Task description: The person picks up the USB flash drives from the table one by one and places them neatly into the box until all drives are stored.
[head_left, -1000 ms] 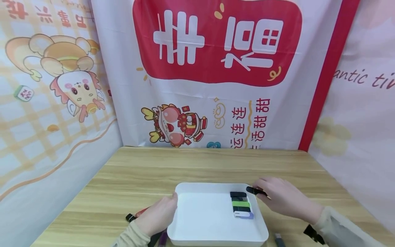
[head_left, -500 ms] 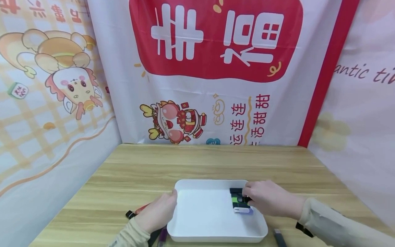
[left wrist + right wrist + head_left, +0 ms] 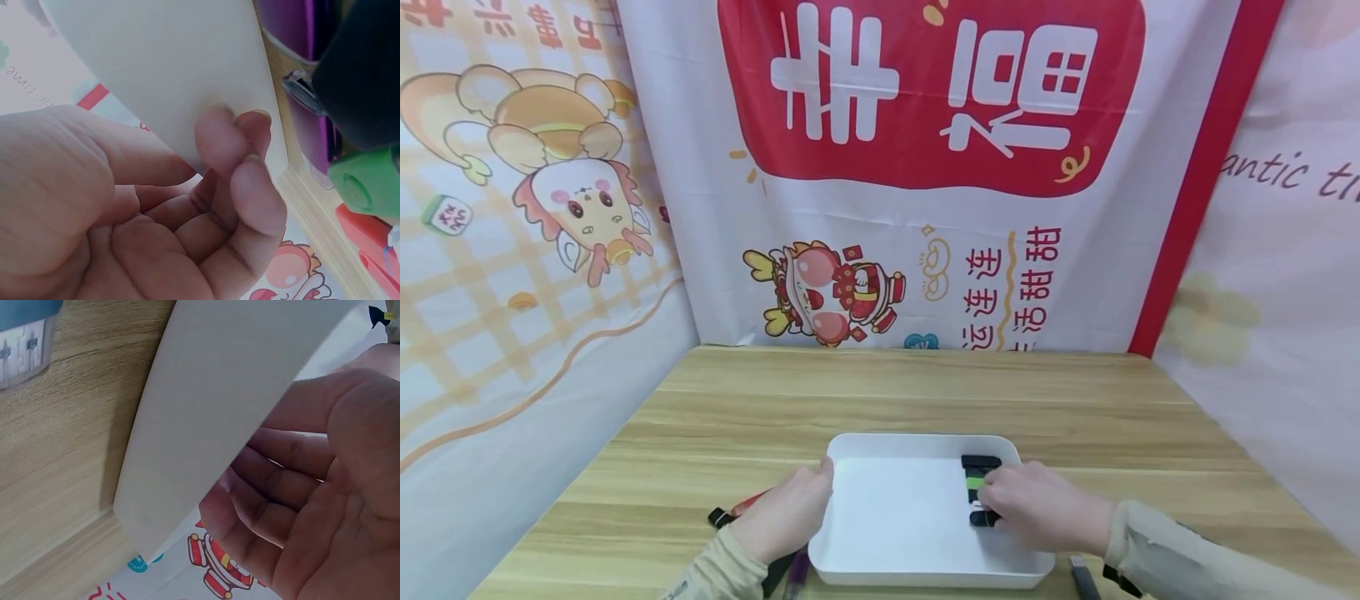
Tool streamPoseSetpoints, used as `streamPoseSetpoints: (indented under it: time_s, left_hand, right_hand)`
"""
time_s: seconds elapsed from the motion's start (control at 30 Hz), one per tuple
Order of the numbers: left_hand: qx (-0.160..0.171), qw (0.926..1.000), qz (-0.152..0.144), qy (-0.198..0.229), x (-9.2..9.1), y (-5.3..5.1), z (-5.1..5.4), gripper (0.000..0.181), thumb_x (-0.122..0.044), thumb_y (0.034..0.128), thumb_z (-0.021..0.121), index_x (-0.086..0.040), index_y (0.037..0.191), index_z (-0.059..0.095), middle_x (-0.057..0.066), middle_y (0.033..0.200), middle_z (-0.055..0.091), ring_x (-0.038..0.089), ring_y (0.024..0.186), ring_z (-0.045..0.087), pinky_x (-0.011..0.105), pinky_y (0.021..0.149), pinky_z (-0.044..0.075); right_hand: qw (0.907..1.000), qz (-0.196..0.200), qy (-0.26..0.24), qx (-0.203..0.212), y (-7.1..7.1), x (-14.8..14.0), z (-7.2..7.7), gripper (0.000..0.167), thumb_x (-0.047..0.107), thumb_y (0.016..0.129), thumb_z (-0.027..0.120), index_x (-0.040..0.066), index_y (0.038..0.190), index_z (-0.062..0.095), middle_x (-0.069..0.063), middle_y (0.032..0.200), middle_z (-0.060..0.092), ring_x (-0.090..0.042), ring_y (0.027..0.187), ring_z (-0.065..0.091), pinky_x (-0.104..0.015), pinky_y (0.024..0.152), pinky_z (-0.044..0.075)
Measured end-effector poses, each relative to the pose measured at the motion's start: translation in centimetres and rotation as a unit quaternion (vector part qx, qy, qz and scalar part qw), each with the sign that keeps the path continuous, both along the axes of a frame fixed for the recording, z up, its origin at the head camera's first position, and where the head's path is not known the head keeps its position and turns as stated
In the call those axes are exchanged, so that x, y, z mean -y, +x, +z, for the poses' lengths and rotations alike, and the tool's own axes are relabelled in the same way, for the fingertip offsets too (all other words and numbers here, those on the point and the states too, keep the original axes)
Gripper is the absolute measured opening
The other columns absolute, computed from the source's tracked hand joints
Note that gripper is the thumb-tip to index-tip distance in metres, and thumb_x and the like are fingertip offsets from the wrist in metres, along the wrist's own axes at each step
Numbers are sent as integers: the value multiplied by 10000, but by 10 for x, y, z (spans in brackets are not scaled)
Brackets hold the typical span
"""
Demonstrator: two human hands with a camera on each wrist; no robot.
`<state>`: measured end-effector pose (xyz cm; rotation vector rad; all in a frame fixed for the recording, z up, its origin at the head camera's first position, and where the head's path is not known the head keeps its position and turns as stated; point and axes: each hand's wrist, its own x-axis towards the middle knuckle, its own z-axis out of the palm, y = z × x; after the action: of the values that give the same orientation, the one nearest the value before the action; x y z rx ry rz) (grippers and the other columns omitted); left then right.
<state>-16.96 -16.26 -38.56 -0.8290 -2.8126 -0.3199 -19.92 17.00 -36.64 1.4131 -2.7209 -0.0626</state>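
Note:
A white tray (image 3: 891, 578) holds a column of small flat sticks, black (image 3: 981, 461) and green (image 3: 975, 482) among them, along its right side. My left hand (image 3: 786, 517) grips the tray's left wall, thumb and curled fingers around the rim; in the left wrist view, that hand (image 3: 162, 206) pinches the white wall (image 3: 156, 56). Inside the tray's right side, my right hand (image 3: 1048, 508) pinches a black stick (image 3: 983, 518) at the column's near end. In the right wrist view the right hand's (image 3: 312, 481) fingertips are hidden behind the tray wall (image 3: 206, 394).
Left of the tray lie a black-capped item (image 3: 718, 517), a red one (image 3: 748, 504) and a purple one (image 3: 797, 573). A green item (image 3: 362, 181) shows in the left wrist view. Right of the tray are a grey stick (image 3: 1084, 577) and a black piece (image 3: 1122, 579) by the sleeve.
My right hand has carried the black stick from above the tray's far right rim down inside and nearer, to the column's near end. My left hand has stayed on the left wall.

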Motion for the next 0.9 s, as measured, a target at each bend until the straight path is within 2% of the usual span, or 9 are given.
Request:
streamPoseSetpoints:
  time_s: [0.27,0.43,0.63,0.73,0.9]
  left_hand:
    - [329,9992,172,164,-2,-2,0,391,115,888,535,275,1234,445,117,698,605,102,570,536,211,484,481]
    - [451,9985,268,179,-3,-2,0,402,109,899,531,275,1251,431,147,733,625,121,600,558,225,509,500]
    - [262,9993,233,108,-2,-2,-1,395,88,903,553,278,1232,446,187,743,634,146,618,592,241,527,520]
    - [169,9997,171,94,-2,-2,-2,393,94,894,558,283,1222,450,168,726,629,136,610,586,241,530,522]
    - [214,9996,196,64,-2,-2,-2,394,109,887,540,280,1229,446,131,690,609,118,582,558,227,495,500]
  right_hand:
    - [9999,-138,83,34,2,1,-1,141,152,793,814,167,783,674,102,745,539,-52,598,412,-229,510,404]
    - [9994,-215,202,-155,4,3,-2,139,183,776,831,170,784,692,98,719,542,-53,583,407,-227,499,390]
    - [9979,-157,236,-576,6,3,-5,192,136,753,795,169,653,633,85,625,480,-66,518,358,-231,430,330]
    - [9980,-203,234,-548,5,3,-6,184,107,750,783,169,650,642,85,619,480,-67,513,359,-232,432,335]
    - [9984,-258,158,-471,6,2,-6,171,47,742,773,159,680,661,72,644,514,-70,535,382,-241,451,366]
